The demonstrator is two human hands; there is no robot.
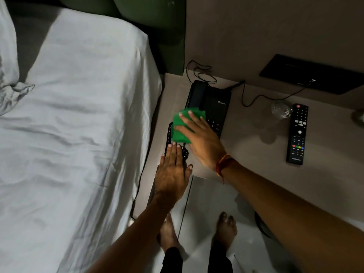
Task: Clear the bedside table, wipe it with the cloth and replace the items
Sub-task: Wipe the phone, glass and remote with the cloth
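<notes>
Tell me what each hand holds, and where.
Right hand presses flat on the green cloth, on the black telephone. Left hand grips nothing.

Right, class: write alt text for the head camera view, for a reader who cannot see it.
A person's right hand presses a green cloth onto a black desk phone on a bedside table, while the left hand rests flat by the coiled cord. A remote control and a glass sit further right; a white bed lies left.

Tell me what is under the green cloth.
The green cloth lies over the near end of the black telephone, pressed flat by the right hand. The handset's lower part is covered; some keypad digits show beside it. The left hand rests by the coiled cord.
</notes>
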